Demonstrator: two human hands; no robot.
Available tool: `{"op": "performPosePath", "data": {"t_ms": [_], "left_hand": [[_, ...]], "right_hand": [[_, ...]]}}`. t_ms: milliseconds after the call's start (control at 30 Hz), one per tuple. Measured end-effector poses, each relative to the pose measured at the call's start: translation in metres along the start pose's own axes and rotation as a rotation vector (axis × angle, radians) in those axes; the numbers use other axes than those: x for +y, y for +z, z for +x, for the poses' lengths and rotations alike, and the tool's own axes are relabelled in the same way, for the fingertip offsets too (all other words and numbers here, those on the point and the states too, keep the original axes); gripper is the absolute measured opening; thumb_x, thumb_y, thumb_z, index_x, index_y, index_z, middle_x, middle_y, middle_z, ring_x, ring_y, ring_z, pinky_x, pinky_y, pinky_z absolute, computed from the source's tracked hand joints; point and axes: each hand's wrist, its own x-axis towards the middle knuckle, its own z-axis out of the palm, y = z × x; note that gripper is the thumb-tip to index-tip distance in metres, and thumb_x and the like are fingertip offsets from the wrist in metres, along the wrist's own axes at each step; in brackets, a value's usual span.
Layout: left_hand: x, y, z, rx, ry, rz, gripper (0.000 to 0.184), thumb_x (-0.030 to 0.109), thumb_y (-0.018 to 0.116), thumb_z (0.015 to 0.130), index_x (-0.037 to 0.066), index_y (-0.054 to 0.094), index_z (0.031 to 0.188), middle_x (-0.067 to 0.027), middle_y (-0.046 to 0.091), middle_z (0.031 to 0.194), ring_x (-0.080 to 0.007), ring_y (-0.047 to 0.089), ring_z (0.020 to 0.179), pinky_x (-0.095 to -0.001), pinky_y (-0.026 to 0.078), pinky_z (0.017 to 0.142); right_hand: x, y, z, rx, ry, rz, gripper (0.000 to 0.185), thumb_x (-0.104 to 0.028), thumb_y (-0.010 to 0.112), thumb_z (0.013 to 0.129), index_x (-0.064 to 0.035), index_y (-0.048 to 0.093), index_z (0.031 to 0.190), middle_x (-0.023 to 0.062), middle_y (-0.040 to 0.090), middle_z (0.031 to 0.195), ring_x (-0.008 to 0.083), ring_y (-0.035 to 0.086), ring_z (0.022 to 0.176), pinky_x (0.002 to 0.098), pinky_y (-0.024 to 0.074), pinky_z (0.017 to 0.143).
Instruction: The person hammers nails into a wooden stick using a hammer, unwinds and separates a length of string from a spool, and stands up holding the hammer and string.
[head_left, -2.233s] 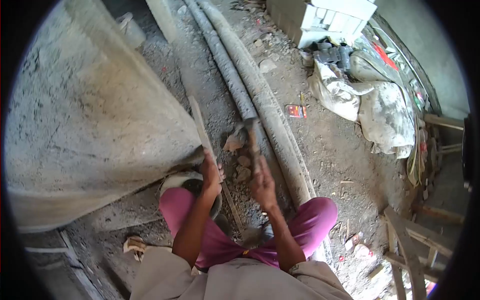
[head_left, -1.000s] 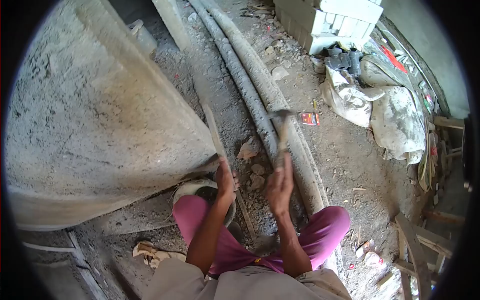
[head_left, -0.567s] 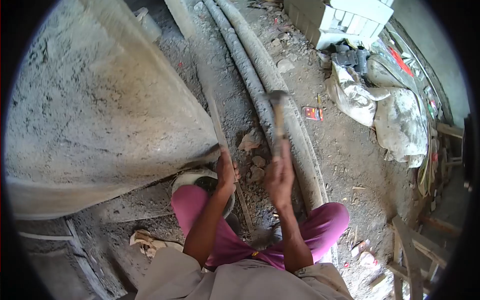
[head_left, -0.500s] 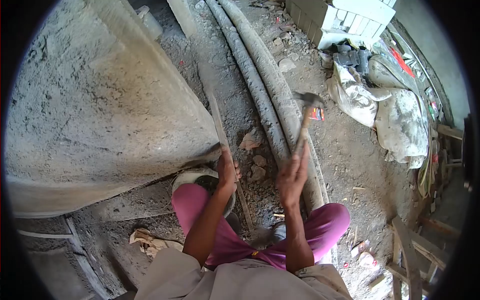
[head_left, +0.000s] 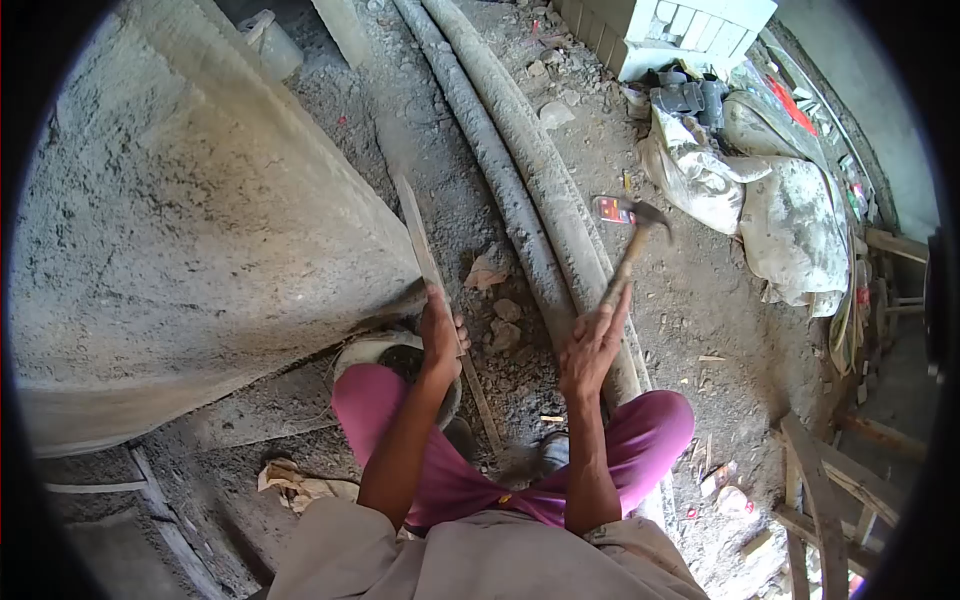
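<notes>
My left hand (head_left: 440, 335) is wrapped round a thin wooden strip (head_left: 418, 232), which stands up along the edge of a big concrete slab (head_left: 220, 230). In my right hand (head_left: 596, 345) is the wooden handle of a hammer (head_left: 632, 250). The hammer's metal head is over the ground beside a small red packet (head_left: 610, 209), away from the strip. Below my left hand, a bucket (head_left: 350, 352) is partly hidden by my knee.
Two long pipes (head_left: 545, 185) run along the ground past my right hand. Stones (head_left: 505, 310) lie between my hands. Dirty white sacks (head_left: 792, 225) and a white crate (head_left: 690, 30) are at the upper right. Wooden frames (head_left: 820, 490) stand at the lower right.
The hammer has swung outward to the right, from above the pipes to beside the red packet. My left hand still holds the strip. The view has shifted a little.
</notes>
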Motion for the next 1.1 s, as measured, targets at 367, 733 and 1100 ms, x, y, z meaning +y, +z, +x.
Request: {"op": "performPosePath", "data": {"t_ms": [367,733,1100], "left_hand": [[-0.005,-0.003,-0.002,0.049,-0.019,-0.034,0.06,0.066,0.039,0.093,0.01,0.047,0.112,0.0011,0.043,0.068,-0.0112,0.04,0.049,-0.0289,0.035,0.042],[0.006,0.003,0.006,-0.011,-0.067,-0.001,0.068,0.073,0.037,0.089,0.011,0.046,0.113,0.0029,0.041,0.066,-0.0104,0.036,0.048,-0.0267,0.03,0.042],[-0.007,0.0,0.004,0.02,-0.008,-0.033,0.057,0.066,0.036,0.094,0.016,0.045,0.121,0.0021,0.04,0.067,-0.0098,0.035,0.048,-0.0268,0.03,0.04]], "right_hand": [[0.0,0.001,-0.009,-0.2,-0.025,-0.027,0.049,-0.027,0.035,0.104,-0.0059,0.029,0.148,0.0045,0.061,0.081,0.01,0.057,0.062,0.0242,0.0516,0.058],[0.096,0.013,-0.024,-0.401,-0.093,-0.263,0.049,-0.019,0.048,0.099,-0.0068,0.037,0.145,0.0203,0.047,0.139,0.0323,0.05,0.124,0.0385,0.0379,0.108],[0.078,0.035,-0.018,-0.322,-0.13,-0.291,0.052,-0.029,0.044,0.103,-0.0162,0.029,0.15,-0.0061,0.046,0.074,0.0035,0.04,0.052,0.0202,0.0368,0.045]]}}
